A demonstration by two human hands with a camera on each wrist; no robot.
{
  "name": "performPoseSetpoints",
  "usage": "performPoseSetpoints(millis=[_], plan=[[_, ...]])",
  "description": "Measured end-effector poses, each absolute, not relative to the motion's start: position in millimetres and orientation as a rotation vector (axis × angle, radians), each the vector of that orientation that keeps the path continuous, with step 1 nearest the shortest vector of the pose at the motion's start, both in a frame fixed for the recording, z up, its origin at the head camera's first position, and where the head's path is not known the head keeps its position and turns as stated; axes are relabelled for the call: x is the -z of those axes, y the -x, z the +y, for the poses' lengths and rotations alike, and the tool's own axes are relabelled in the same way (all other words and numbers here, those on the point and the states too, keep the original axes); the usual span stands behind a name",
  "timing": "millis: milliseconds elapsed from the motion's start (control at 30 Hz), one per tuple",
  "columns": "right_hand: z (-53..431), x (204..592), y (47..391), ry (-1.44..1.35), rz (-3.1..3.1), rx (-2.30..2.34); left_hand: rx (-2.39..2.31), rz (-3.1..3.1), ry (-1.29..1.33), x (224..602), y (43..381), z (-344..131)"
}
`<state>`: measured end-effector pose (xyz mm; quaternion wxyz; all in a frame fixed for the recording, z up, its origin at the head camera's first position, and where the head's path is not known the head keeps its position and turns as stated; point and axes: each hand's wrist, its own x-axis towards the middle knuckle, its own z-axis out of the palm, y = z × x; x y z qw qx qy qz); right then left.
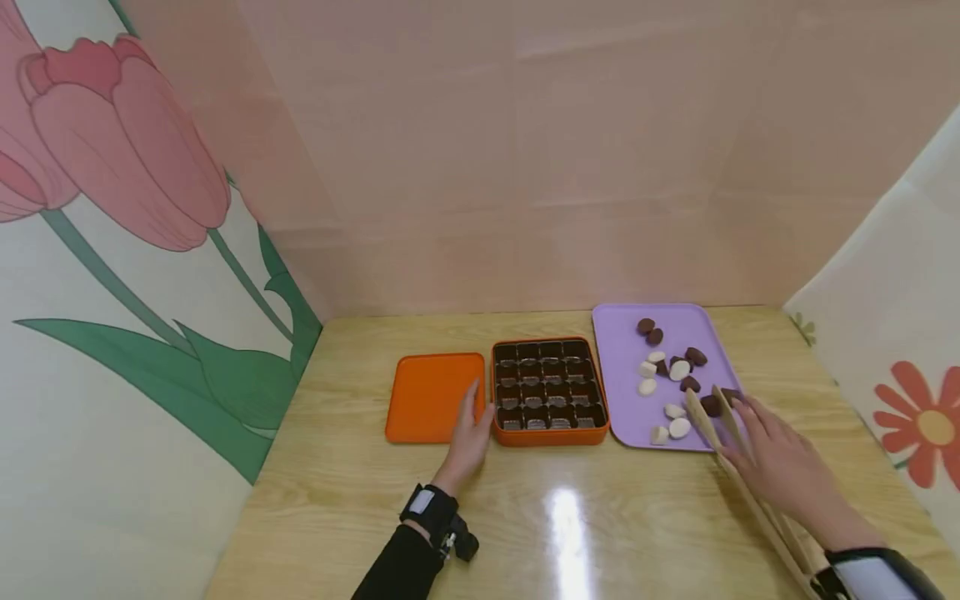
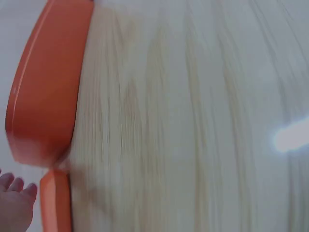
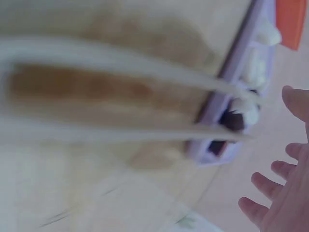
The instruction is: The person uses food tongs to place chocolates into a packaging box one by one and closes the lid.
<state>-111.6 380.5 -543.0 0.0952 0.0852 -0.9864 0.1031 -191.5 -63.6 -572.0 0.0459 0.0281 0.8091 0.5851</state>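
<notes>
My left hand (image 1: 468, 443) rests with extended fingers between a flat orange lid (image 1: 423, 400) and an orange box (image 1: 551, 438). Inside the box is a dark brown insert (image 1: 551, 372) divided into small compartments. A purple tray (image 1: 626, 333) at the right bears scattered dark brown chocolates (image 1: 696, 357) and white ones (image 1: 679, 428). Wooden tongs (image 1: 702, 423) reach over its front right corner, tips parted near dark pieces. My right hand (image 1: 783, 467) is above the tongs; in the right wrist view its fingers (image 3: 264, 186) are spread, apart from the tongs' arms.
Lid, box and tray stand side by side towards the back of the wood-patterned table (image 1: 315, 500). A pink cloth backdrop (image 1: 525, 167) rises behind them. Flower-printed white cloth stands at left and right.
</notes>
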Motion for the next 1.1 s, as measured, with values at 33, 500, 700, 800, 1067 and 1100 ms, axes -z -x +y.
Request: performPoseSetpoints(millis=[33, 500, 700, 800, 1067, 1100], plan=[[385, 545, 106, -0.240, -2.938, -0.302, -1.856, 2.417, -0.056, 574, 192, -59], [391, 563, 61, -0.042, -2.994, -0.533, -2.246, 2.168, 0.061, 584, 192, -27], [383, 566, 55, -0.040, -2.945, -0.529, -2.230, 2.149, 0.108, 569, 184, -24], [380, 564, 53, -0.020, -2.966, -0.537, -2.218, 2.163, 0.117, 568, 182, -22], [378, 564, 52, 0.125, -3.094, -0.591, -2.197, 2.176, 0.140, 600, 187, -17], [378, 565, 52, 0.141, -3.105, -0.597, -2.195, 2.174, 0.138, 601, 188, -17]])
